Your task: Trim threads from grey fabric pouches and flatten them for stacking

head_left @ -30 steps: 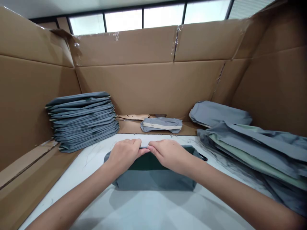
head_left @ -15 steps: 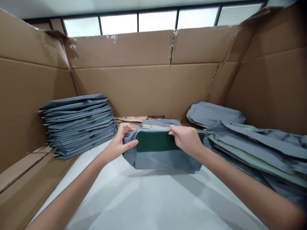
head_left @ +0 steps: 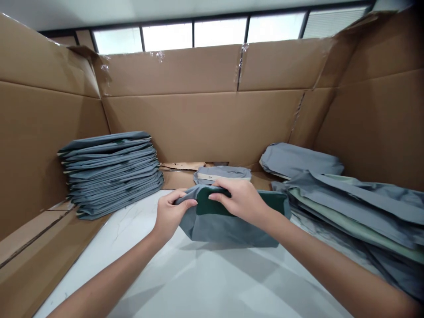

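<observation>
A grey fabric piece [head_left: 232, 232] with a dark green band along its upper part is held upright over the white tabletop [head_left: 198, 282]. My left hand [head_left: 172, 212] pinches its upper left corner between thumb and fingers. Near the middle of the top edge, my right hand [head_left: 240, 198] grips the fabric, its thumb over the green band and part of the band hidden behind the hand. Just behind lies a small folded grey piece [head_left: 223, 172] with a cream edge.
A tall stack of folded grey fabric pieces [head_left: 112, 176] stands at the left. Loosely piled grey and pale green pieces [head_left: 351, 207] lie at the right, with a folded grey bundle [head_left: 301, 160] behind. Cardboard walls [head_left: 198, 123] rise on the left, back and right.
My right hand has shifted left along the top edge. My left thumb has closed onto the corner. The fabric piece sits slightly lower and further right.
</observation>
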The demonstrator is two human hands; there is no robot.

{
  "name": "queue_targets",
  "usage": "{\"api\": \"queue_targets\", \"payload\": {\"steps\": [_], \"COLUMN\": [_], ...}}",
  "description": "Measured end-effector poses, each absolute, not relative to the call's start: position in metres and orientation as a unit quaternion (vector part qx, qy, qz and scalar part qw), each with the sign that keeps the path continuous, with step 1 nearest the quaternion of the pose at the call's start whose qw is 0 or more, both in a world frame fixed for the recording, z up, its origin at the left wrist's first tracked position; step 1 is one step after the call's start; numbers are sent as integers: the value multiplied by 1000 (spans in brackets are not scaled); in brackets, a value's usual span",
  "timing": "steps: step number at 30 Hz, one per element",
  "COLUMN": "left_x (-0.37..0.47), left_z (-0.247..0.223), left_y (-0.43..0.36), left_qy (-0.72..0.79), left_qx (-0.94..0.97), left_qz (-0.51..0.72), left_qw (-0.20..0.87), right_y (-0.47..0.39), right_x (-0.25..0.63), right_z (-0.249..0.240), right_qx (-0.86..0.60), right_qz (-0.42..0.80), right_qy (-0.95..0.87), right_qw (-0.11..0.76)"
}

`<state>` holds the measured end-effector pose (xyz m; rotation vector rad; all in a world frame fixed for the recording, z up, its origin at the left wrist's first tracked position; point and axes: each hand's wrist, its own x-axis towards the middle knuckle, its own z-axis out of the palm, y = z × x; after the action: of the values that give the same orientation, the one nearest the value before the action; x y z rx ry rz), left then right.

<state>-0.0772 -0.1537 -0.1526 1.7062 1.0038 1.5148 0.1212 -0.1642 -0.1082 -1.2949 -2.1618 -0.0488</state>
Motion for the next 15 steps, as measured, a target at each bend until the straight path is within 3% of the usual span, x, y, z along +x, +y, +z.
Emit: {"api": "queue_targets", "payload": {"steps": [5,15], "left_x": [-78,-75], "left_z": [-156,-166], "left_y": [-157,-148], "left_qy": [336,333], "left_qx": [649,624], "left_qz": [642,649], "left_qw": [233,280], "right_y": [-158,-160], "right_x": [114,113], "right_z": [-101,-107], "right_qx": [-514,-527], "right_qz": [10,33], "right_qy": [-782,-760], "right_qw": [353,380]}}
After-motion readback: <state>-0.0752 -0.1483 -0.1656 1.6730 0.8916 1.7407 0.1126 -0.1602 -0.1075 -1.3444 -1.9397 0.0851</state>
